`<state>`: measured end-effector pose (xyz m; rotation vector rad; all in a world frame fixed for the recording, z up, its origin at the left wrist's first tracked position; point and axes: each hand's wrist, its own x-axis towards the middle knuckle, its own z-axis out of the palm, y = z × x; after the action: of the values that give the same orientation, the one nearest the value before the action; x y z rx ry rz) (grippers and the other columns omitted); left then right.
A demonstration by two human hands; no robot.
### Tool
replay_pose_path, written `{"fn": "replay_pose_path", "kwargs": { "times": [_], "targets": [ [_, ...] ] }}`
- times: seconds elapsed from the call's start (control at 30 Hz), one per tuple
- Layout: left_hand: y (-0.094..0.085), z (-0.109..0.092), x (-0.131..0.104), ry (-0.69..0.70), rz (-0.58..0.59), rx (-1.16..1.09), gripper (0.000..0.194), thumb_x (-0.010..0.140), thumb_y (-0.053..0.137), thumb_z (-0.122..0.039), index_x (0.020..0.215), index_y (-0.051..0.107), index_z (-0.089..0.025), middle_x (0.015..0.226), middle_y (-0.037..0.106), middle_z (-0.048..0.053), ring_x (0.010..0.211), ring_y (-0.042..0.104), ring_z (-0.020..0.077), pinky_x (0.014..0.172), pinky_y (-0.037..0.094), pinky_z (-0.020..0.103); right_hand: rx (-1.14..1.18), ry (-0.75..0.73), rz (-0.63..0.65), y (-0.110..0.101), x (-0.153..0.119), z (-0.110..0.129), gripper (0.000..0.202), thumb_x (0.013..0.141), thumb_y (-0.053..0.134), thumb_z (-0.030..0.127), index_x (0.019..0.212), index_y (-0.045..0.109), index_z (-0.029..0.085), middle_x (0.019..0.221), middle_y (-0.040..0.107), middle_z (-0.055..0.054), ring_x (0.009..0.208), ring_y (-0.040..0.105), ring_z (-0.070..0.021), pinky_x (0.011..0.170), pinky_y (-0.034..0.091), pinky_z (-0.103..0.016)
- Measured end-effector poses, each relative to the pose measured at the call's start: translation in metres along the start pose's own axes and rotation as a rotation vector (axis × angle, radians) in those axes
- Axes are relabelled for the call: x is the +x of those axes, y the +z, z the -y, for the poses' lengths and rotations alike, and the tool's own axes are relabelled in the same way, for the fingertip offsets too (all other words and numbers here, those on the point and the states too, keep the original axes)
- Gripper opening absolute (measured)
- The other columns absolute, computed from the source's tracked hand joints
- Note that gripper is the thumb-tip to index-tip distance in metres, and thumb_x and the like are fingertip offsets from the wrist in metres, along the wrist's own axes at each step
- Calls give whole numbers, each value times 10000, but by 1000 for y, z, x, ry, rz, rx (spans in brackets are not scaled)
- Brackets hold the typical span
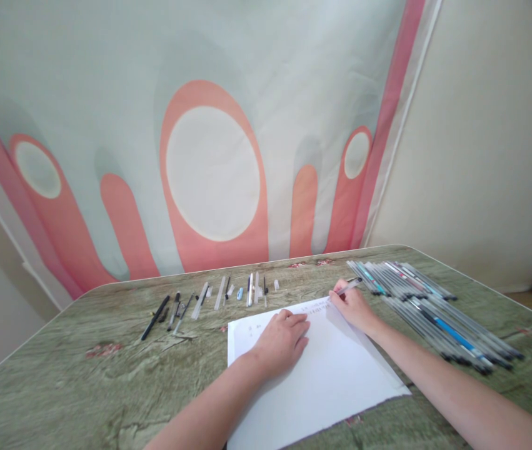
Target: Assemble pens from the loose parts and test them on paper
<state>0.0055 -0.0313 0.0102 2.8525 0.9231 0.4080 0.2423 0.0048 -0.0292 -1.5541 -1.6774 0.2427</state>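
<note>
A white sheet of paper lies on the table, with faint writing along its top edge and a few small marks near its upper left. My left hand rests flat on the sheet, fingers spread a little. Close to the sheet's upper right corner, my right hand is closed around a pen, whose dark end points up and to the right. The tip is hidden by my fingers, so I cannot tell whether it touches the paper.
Right of the paper lie two groups of pens, mostly clear with dark ends, some blue. Pen parts, caps and a black pen are spread along the back left of the wood-patterned table. Behind hangs a patterned cloth.
</note>
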Motion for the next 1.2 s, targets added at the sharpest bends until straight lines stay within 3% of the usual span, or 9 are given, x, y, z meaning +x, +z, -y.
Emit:
{"fn": "replay_pose_path", "kwargs": {
  "times": [1.2],
  "targets": [
    [-1, -1, 1, 5, -6, -11, 343, 861, 351, -301, 1147, 511, -199, 1202, 511, 61, 1016, 442, 205, 911, 329, 378, 10, 50, 12, 0, 1, -1, 146, 731, 426, 321, 644, 438, 205, 506, 483, 24, 492, 462, -134, 492, 308, -233]
  ]
}}
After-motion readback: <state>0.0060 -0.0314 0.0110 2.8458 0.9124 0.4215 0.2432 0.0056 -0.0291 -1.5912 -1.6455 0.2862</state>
